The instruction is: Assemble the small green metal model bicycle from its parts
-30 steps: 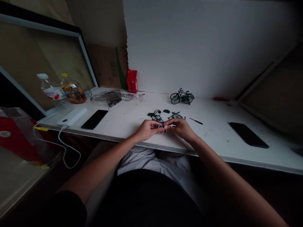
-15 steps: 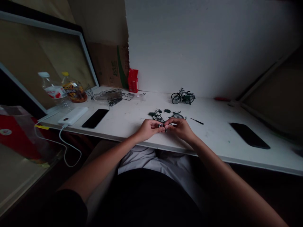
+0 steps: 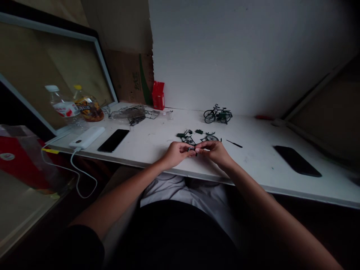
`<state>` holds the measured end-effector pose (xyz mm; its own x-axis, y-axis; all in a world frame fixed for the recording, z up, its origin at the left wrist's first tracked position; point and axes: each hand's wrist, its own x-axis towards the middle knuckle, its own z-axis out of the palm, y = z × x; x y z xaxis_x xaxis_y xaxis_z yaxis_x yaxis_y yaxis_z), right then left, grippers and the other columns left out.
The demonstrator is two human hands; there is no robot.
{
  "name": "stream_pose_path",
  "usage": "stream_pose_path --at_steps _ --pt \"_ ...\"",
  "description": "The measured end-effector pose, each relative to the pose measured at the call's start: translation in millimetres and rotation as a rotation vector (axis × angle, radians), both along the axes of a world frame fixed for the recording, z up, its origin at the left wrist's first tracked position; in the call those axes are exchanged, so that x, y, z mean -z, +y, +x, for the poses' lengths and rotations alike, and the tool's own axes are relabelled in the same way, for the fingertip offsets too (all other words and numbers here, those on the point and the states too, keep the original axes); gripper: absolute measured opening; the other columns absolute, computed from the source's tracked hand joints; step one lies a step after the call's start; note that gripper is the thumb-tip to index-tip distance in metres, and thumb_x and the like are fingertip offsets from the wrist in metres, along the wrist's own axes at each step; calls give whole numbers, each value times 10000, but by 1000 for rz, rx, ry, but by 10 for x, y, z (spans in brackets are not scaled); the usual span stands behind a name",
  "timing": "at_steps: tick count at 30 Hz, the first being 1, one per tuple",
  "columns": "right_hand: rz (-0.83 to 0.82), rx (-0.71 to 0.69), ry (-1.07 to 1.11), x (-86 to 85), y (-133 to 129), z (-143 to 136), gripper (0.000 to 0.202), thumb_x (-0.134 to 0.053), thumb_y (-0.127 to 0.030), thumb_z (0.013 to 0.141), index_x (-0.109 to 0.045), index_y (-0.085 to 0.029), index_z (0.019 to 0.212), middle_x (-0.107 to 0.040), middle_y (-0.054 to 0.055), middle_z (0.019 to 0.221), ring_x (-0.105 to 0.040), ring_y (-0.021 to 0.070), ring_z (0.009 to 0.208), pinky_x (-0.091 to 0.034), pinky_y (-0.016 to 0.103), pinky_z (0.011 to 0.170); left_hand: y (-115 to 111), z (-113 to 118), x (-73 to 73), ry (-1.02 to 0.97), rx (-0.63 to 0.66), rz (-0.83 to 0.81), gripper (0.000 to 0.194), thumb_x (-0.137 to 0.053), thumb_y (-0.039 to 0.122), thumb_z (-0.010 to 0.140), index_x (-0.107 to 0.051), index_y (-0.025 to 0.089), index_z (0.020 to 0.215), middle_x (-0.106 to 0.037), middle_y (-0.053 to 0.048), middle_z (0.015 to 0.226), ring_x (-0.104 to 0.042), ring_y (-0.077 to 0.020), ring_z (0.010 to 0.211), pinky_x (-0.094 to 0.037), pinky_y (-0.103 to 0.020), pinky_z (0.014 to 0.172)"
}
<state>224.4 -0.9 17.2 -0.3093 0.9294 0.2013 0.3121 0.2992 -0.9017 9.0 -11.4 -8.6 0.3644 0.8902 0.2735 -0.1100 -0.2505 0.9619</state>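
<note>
My left hand point(image 3: 177, 153) is closed, its thumb and fingers pinching a small dark part point(image 3: 191, 149) with a light edge. From the other side my right hand point(image 3: 213, 150) meets it, thumb and forefinger pressed together at the same part; whatever lies between those fingertips is too small to name. Just beyond both hands lie a small bicycle frame point(image 3: 188, 140), a spoked wheel point(image 3: 211, 138) and dark green pieces point(image 3: 199, 131). A thin dark tool point(image 3: 234, 143) rests to their right. Farther back, miniature bicycles point(image 3: 218, 115) stand upright.
On the white table point(image 3: 157, 150), a phone point(image 3: 113, 140), a white power bank point(image 3: 87, 137) with a cable and two bottles point(image 3: 87, 107) occupy the left. Bagged parts point(image 3: 132, 113) and a red box point(image 3: 158, 96) are at the back. A dark flat object point(image 3: 297, 161) lies right.
My right hand's fingers have shifted very slightly at the small part. My left hand keeps its pinch, and the things on the table have not moved.
</note>
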Motion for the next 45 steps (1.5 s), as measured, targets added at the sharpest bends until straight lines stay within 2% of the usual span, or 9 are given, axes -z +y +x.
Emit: stream_pose_path --at_steps 6,11,16,20,22,25,28,35,45 --pt "-41 -3 46 25 -14 -9 382 -858 -524 759 -828 -189 940 -801 84 897 -721 236 843 -554 382 834 9 -5 30 15 -24 -9 301 -848 350 828 -803 125 1022 -819 -131 951 -775 -216 867 -614 -385 873" --pt "-4 -26 -3 22 -4 -10 352 -830 -508 793 -814 -187 938 -802 91 918 -731 246 865 -565 398 864 21 -5 41 33 -10 -16 286 -840 335 832 -803 125 1024 -821 -130 957 -775 -213 872 -611 -373 874" --pt "105 -59 71 11 -79 -83 175 -771 -393 877 -777 -219 894 -734 116 1351 -696 292 1233 -501 456 1087 66 -13 59 16 -21 -23 355 -867 380 800 -800 117 1030 -819 -124 931 -773 -216 841 -617 -374 857" --pt "196 -9 51 -2 -128 -130 156 -763 -364 887 -776 -214 847 -679 122 1445 -639 305 1335 -442 473 1152 76 -28 55 22 -6 -20 379 -874 415 795 -800 118 1018 -817 -124 924 -774 -217 846 -619 -371 854" --pt "214 2 45 -12 -113 -122 178 -793 -389 856 -781 -213 831 -706 125 1398 -655 308 1300 -468 463 1117 68 -30 46 26 2 -20 394 -877 429 791 -800 116 1018 -817 -125 921 -772 -214 839 -618 -367 849" --pt "140 -30 60 -24 -73 -91 255 -831 -458 808 -789 -211 856 -801 114 1087 -736 280 1027 -547 427 948 50 -29 28 15 4 -29 435 -890 455 771 -796 108 1017 -816 -127 919 -773 -218 837 -619 -366 848" --pt "18 -70 106 -29 -64 -72 334 -846 -510 785 -800 -200 902 -787 68 870 -714 225 811 -553 386 838 37 -26 13 4 0 -24 452 -894 468 764 -794 104 1014 -816 -128 924 -776 -224 844 -621 -369 856" --pt "-237 -37 312 -62 -159 -113 358 -923 -441 693 -813 -208 942 -791 52 907 -698 182 798 -560 348 814 38 -31 10 0 -10 -7 418 -877 430 788 -791 104 1035 -818 -137 945 -777 -222 847 -617 -383 860" --pt "-382 -50 318 -32 -114 -90 285 -904 -396 718 -804 -208 908 -810 97 984 -732 220 872 -591 380 836 59 -36 35 28 -16 20 351 -863 399 801 -797 117 1000 -814 -121 914 -759 -203 818 -611 -360 827"
